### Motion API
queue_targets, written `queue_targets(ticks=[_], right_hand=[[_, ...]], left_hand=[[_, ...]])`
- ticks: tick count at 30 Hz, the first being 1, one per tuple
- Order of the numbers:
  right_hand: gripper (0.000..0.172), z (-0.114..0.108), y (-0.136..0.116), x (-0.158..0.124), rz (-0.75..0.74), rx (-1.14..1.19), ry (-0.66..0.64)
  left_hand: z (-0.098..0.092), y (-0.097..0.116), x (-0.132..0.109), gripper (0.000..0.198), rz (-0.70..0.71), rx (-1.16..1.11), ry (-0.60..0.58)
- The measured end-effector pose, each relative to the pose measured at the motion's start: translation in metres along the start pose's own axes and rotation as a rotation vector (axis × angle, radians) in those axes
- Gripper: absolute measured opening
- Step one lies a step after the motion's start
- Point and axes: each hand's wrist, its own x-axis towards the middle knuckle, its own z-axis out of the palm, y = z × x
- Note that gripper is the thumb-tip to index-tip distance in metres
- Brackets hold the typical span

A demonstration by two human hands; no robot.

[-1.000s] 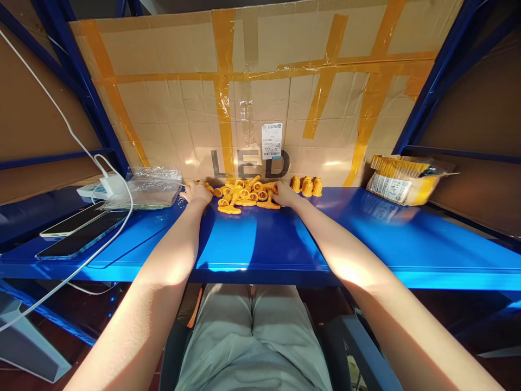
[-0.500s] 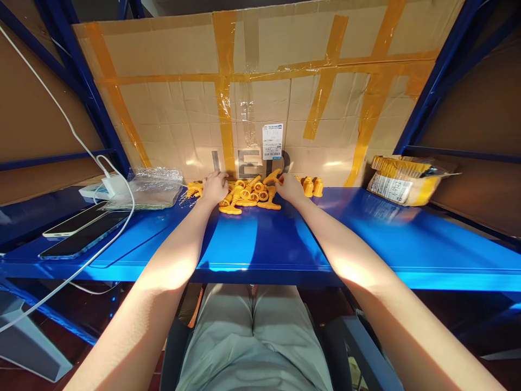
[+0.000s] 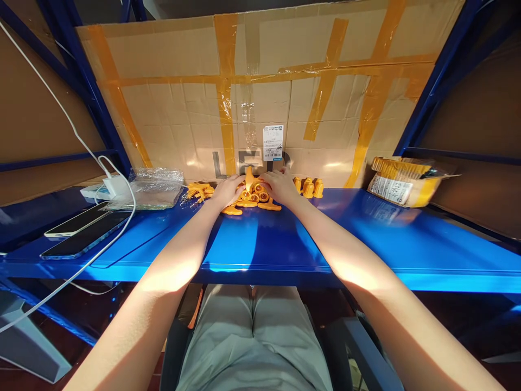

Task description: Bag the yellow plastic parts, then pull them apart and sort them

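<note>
My left hand (image 3: 228, 190) and right hand (image 3: 280, 186) lie at the far edge of the blue shelf (image 3: 285, 239), cupped against either side of the pile of orange plastic pieces (image 3: 255, 197), fingers curved in toward each other. My fingertips are hidden among the pieces, so I cannot tell whether either hand pinches one. One orange piece (image 3: 248, 177) sticks up between my hands. The pile sits at the far middle of the shelf, against the taped cardboard sheet (image 3: 171, 108) with its white label (image 3: 272, 142). Just right of my right hand stand three orange caps (image 3: 308, 187); just left of my left hand lie a few ribbed orange pieces (image 3: 197, 191). Farther left are a clear plastic bag (image 3: 148, 187), a white charger (image 3: 116, 185) and two phones (image 3: 77, 233). A yellow packet (image 3: 401, 182) lies far right.
</note>
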Motion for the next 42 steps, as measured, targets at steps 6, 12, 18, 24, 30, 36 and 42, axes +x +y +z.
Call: queue_targets(ticks=[6,12,18,24,30,36,42], right_hand=[[0.028,0.006,0.002,0.001,-0.021,-0.055,0.060],[0.030,0.006,0.006,-0.001,-0.039,-0.040,0.078],[0.032,0.004,-0.002,0.001,-0.074,0.017,0.014],[0.034,0.005,0.000,0.002,0.052,0.008,-0.070],[0.032,0.002,0.000,0.003,0.067,-0.027,-0.133],[0.028,-0.005,-0.004,0.003,0.038,-0.120,-0.064],[0.029,-0.002,-0.002,0.002,0.023,-0.184,-0.013]], left_hand=[[-0.012,0.013,-0.003,0.066,-0.028,-0.099,0.068],[-0.013,0.027,0.000,0.060,0.046,-0.065,0.054],[-0.010,0.025,0.002,0.043,-0.031,0.022,0.043],[-0.012,0.026,0.001,0.042,-0.126,0.049,0.061],[-0.012,0.026,0.002,0.040,-0.127,0.049,0.049],[-0.011,0.026,0.003,0.038,-0.164,0.012,0.069],[-0.007,0.022,0.007,0.033,-0.216,-0.180,0.093]])
